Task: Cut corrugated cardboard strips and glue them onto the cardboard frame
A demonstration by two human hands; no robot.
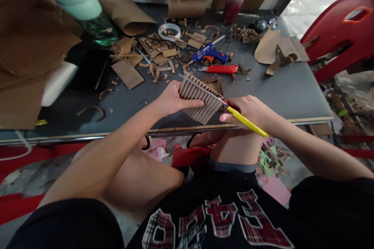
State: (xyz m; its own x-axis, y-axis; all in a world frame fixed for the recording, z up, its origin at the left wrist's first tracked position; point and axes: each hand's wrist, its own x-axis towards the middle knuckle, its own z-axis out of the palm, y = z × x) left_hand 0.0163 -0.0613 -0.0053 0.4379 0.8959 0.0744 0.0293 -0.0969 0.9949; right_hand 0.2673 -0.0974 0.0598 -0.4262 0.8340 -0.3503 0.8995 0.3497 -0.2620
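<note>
My left hand (172, 99) grips a piece of ribbed corrugated cardboard (198, 99) by its left side, thumb across its face, just above the table's front edge. My right hand (248, 111) is closed round yellow-handled scissors (247, 121). Their metal blades (204, 89) lie across the upper edge of the cardboard and point up-left. Both hands hover over the near middle of the grey table (280, 89).
Behind the hands lie a blue glue gun (210, 54), a red utility knife (222, 69), a tape roll (169, 31), another corrugated piece (127, 74) and several cardboard scraps. A green bottle (84, 4) and a black tablet (90, 71) sit left; a red chair (341, 31) stands right.
</note>
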